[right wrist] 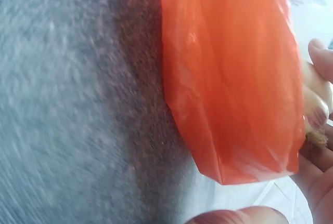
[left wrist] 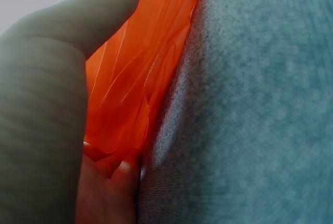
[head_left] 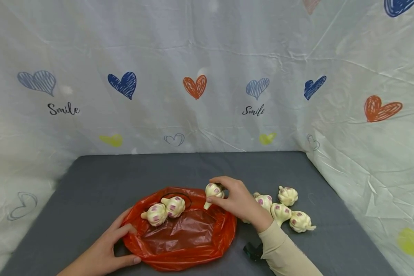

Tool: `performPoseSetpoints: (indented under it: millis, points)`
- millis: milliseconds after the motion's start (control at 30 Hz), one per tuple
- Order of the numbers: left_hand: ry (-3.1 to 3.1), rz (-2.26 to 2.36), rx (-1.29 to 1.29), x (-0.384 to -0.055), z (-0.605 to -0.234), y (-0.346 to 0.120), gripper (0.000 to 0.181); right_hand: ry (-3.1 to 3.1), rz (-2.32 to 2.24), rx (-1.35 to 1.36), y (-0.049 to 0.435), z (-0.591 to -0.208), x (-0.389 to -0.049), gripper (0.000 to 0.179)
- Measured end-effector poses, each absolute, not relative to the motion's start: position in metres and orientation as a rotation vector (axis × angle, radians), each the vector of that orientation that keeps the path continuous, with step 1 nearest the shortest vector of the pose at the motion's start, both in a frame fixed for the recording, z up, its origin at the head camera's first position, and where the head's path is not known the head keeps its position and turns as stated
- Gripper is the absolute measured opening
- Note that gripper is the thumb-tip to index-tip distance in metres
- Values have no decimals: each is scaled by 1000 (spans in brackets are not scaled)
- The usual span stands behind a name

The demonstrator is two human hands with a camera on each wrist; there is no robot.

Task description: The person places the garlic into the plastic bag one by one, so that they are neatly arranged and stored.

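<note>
An open red plastic bag (head_left: 179, 264) lies on the table with its mouth spread upward. Inside it, on the left, two garlic bulbs (head_left: 165, 211) rest side by side. My left hand (head_left: 107, 245) grips the bag's left side, a finger over the rim and the thumb low along the outside. Over the bag's right rim, my right hand (head_left: 232, 199) pinches a garlic bulb (head_left: 214, 190) between thumb and fingers, stem pointing down. In the right wrist view that bulb (right wrist: 316, 104) shows partly behind the bag wall (right wrist: 234, 89).
Several more garlic bulbs (head_left: 300, 221) sit grouped on the dark grey table (head_left: 117, 172) to the right, some partly hidden by my right forearm. A small black object (head_left: 252, 252) shows beside the right sleeve. A white heart-printed sheet (head_left: 220, 50) hangs behind the table and along its sides.
</note>
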State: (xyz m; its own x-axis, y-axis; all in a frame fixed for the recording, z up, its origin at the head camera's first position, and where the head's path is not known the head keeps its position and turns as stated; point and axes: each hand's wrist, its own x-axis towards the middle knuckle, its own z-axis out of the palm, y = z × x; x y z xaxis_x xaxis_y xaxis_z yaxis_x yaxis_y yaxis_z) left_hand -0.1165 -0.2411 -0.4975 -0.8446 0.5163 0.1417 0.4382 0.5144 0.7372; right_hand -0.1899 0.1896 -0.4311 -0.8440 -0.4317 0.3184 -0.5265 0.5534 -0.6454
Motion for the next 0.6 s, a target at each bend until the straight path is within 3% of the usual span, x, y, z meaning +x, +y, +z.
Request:
performPoseSetpoints:
  millis: [600]
  points:
    - [2656, 1263, 868, -116, -500, -240, 43, -2711, 1132, 897, 173, -439, -189, 54]
